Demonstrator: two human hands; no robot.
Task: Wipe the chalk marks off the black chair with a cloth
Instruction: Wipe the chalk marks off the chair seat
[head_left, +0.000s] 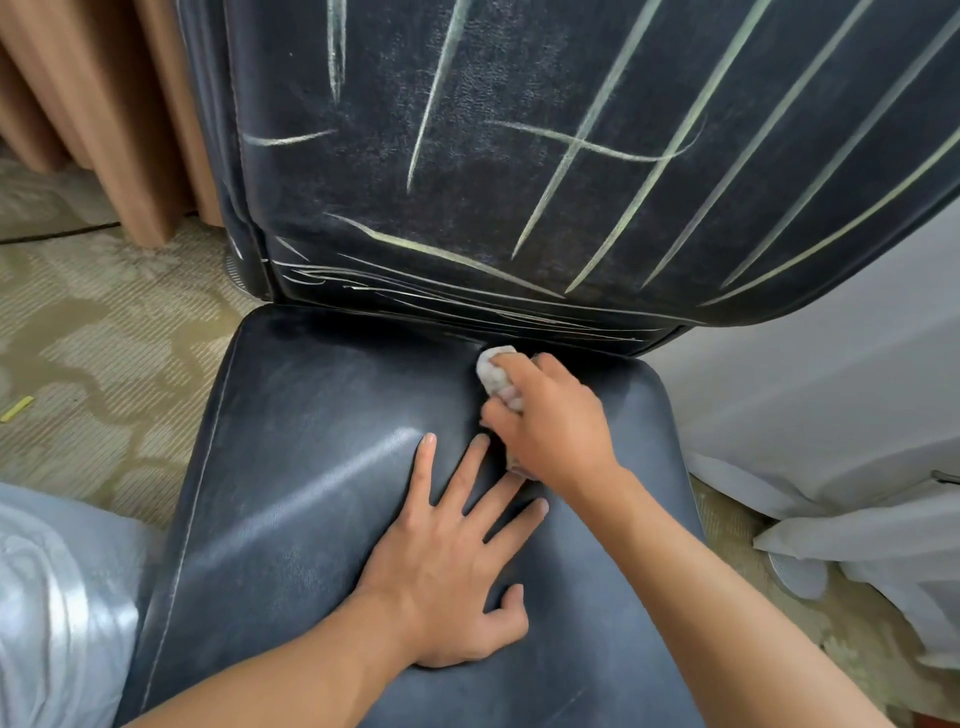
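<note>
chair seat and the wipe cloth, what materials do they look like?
Chair seat: probably leather or faux leather, smooth semi-gloss; it shows light sheen streaks, fine grain and a stitched edge seam. Cloth: soft pale fabric, matte, bunched in the right hand; weave unclear.

Count of things in view, by kind

One black chair (322, 467) fills the middle of the frame, with one seat and one backrest; one cloth (494, 371) sits near the centre; two hands show, the left hand (457, 561) lower centre and the right hand (550, 421) just above it; one yellow chalk stick (16, 408) lies at the left edge; the chalk marks (649, 156) across the upper frame are too many to count surely.
</note>
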